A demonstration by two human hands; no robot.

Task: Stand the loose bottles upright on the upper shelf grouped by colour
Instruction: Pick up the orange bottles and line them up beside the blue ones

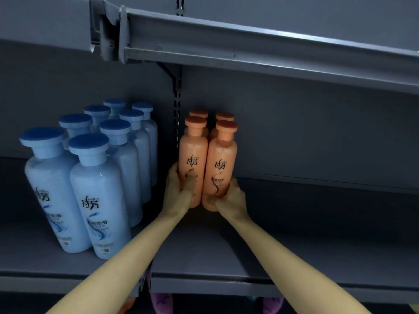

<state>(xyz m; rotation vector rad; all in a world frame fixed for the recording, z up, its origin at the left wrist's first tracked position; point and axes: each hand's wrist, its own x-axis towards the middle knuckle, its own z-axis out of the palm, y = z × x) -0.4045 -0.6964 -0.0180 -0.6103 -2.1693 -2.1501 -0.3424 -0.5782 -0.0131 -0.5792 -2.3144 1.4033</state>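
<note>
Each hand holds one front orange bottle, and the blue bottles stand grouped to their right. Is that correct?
Not quite. The head view shows the blue bottles grouped to the left of the orange bottles, not the right. The left hand and right hand do each hold one front orange bottle.
</note>
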